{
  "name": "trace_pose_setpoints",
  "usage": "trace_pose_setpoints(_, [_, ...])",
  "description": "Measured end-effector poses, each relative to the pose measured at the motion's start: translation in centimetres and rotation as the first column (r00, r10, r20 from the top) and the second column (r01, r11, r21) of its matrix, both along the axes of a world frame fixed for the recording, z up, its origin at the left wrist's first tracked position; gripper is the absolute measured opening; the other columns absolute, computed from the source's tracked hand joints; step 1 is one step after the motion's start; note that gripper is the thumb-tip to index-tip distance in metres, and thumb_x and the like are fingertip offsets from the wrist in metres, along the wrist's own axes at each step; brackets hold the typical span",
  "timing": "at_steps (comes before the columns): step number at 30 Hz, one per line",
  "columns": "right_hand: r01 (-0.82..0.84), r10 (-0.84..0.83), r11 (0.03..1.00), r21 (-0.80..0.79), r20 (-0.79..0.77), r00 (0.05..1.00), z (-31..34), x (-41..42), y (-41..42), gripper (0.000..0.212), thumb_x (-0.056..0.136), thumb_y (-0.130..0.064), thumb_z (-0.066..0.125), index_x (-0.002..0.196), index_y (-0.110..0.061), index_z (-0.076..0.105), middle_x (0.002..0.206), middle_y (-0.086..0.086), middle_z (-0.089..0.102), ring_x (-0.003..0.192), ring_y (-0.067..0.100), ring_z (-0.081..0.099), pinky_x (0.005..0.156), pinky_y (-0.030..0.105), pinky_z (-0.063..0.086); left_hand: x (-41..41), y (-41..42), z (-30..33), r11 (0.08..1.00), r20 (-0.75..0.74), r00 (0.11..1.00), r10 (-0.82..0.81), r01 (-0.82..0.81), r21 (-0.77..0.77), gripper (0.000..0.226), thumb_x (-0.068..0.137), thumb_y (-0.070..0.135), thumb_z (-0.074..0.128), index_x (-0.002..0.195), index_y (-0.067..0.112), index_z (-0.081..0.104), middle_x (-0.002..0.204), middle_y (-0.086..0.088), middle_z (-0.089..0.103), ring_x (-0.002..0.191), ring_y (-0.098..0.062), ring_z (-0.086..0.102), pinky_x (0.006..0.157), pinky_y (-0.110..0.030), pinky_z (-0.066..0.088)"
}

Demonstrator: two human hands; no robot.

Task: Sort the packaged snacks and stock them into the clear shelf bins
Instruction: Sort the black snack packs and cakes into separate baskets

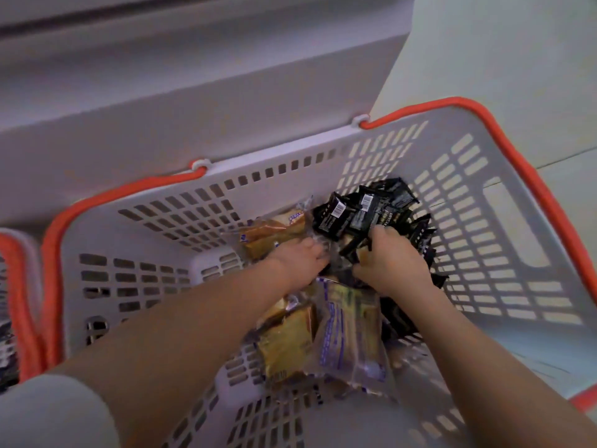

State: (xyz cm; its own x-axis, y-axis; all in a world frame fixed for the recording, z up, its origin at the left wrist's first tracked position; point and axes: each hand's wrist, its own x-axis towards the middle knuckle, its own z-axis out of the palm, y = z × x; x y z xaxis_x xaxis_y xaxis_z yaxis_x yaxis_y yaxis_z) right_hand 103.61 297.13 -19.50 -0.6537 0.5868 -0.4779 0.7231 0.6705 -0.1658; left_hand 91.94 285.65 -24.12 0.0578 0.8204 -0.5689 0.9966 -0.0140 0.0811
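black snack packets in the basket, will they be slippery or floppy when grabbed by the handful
Probably slippery: the black snack packets have glossy film wrappers. Likely light and thin, since they lie loosely heaped. A handful may slide apart, so the right hand may need a firm grip.

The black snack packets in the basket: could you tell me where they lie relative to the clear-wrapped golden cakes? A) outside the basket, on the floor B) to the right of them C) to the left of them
B: the black snack packets are heaped on the right side of the basket, under the right hand, while the clear-wrapped golden cakes lie to their left.
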Motion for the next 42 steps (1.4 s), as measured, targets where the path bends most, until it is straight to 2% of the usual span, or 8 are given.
trace_pose_setpoints(5, [0.303,-0.291,0.953,-0.013,-0.310,0.905,-0.3,-1.0,1.5,0.046,0.080,-0.032,0.068,0.111,-0.007,0.044,0.122,0.013,0.043,0.105,0.031,0.047,0.074,0.036,0.040,-1.2,-0.1,0.9,0.986,0.086,0.987,0.139,-0.146,0.080,0.056,0.086,0.028,0.061,0.134,0.008,0.039,0.137,-0.010,0.035,0.122,-0.025,0.038,0.097,-0.035,0.039])
trace_pose_setpoints(10, [0.265,-0.248,0.964,0.028,-0.273,0.930,-2.2,-2.1,2.6,0.057,0.078,-0.035,0.072,0.119,-0.008,0.044,0.150,0.015,0.025,0.137,0.031,0.023,0.107,0.043,0.028,-0.4,0.9,2.4,0.723,0.491,0.733,0.470,-0.639,0.263,0.072,0.083,0.042,0.064,0.137,0.006,0.034,0.153,-0.004,0.015,0.136,-0.021,0.028,0.109,-0.033,0.031])
trace_pose_setpoints(17, [0.340,-0.334,0.940,0.011,-0.149,0.931,-3.0,-2.3,3.4,0.081,0.070,-0.045,0.075,0.130,-0.009,0.034,0.135,0.013,0.045,0.125,0.034,0.037,0.098,0.045,0.031,0.9,4.1,1.8,0.537,0.435,0.609,0.663,-0.792,0.291,0.068,0.078,0.046,0.068,0.125,0.006,0.040,0.129,-0.011,0.040,0.118,-0.027,0.044,0.097,-0.037,0.041])
trace_pose_setpoints(25, [0.306,-0.357,0.930,-0.205,-0.298,0.885,-0.4,0.3,4.2,0.060,0.066,-0.029,0.082,0.100,-0.017,0.035,0.094,-0.001,0.051,0.082,0.020,0.051,0.052,0.026,0.035,1.1,4.8,1.0,0.527,0.504,0.497,0.706,-0.845,0.096,0.081,0.071,0.034,0.078,0.133,0.013,0.030,0.130,-0.017,0.046,0.118,-0.032,0.048,0.097,-0.040,0.044])
trace_pose_setpoints(27, [0.349,-0.398,0.915,-0.203,-0.302,0.866,0.9,1.5,5.0,0.059,0.067,-0.030,0.082,0.099,-0.019,0.034,0.090,-0.003,0.050,0.076,0.016,0.050,0.048,0.022,0.032,1.2,5.0,0.6,0.586,0.435,0.574,0.694,-0.801,0.123,0.082,0.073,0.036,0.076,0.137,0.012,0.030,0.135,-0.014,0.044,0.124,-0.030,0.042,0.102,-0.040,0.039])
trace_pose_setpoints(30, [0.325,-0.339,0.941,-0.098,-0.193,0.921,2.4,3.1,5.6,0.053,0.067,-0.036,0.081,0.097,-0.013,0.044,0.096,0.004,0.057,0.086,0.023,0.054,0.058,0.031,0.039,1.1,5.1,0.2,0.672,0.312,0.690,0.654,-0.718,0.179,0.074,0.076,0.038,0.072,0.135,0.012,0.036,0.136,-0.009,0.042,0.126,-0.027,0.037,0.103,-0.038,0.036])
trace_pose_setpoints(37, [0.268,-0.267,0.959,-0.096,0.019,0.963,1.3,2.8,4.0,0.071,0.064,-0.047,0.078,0.117,-0.010,0.048,0.132,0.015,0.041,0.121,0.031,0.041,0.093,0.038,0.041,0.5,5.6,0.5,0.607,0.454,0.544,0.706,-0.795,0.009,0.076,0.072,0.029,0.078,0.131,0.010,0.034,0.134,-0.012,0.046,0.119,-0.028,0.048,0.094,-0.038,0.044])
trace_pose_setpoints(42, [0.339,-0.335,0.939,-0.055,0.065,0.940,0.6,1.9,3.6,0.084,0.061,-0.054,0.078,0.122,-0.011,0.039,0.126,0.014,0.049,0.119,0.034,0.042,0.093,0.042,0.042,0.1,5.5,0.3,0.707,0.430,0.637,0.641,-0.707,-0.007,0.083,0.067,0.035,0.080,0.135,0.012,0.037,0.130,-0.010,0.040,0.118,-0.027,0.044,0.099,-0.040,0.043])
